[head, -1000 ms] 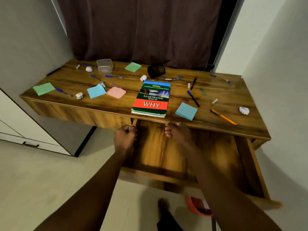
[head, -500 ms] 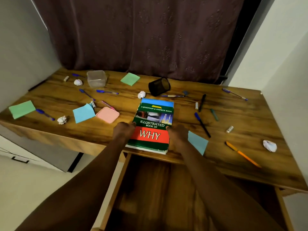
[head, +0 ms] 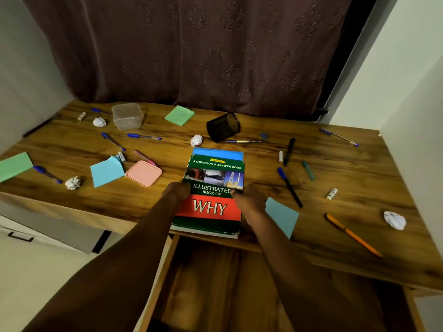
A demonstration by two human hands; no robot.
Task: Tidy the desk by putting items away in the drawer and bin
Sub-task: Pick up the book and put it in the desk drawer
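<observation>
Clasping the book point(head: 211, 192) at frame centre, the left hand point(head: 176, 191) and right hand point(head: 249, 202) each close a grip on its side edges; it lies on the surface point(head: 347, 185). Next, judged: lift it, lower it into the open drawer point(head: 215, 283) below.

I see left hand point(head: 176, 192) and right hand point(head: 250, 202) gripping thick green-red hardcover book point(head: 211, 195) | wooden desk point(head: 335, 236) | open wooden drawer point(head: 215, 283) below
</observation>
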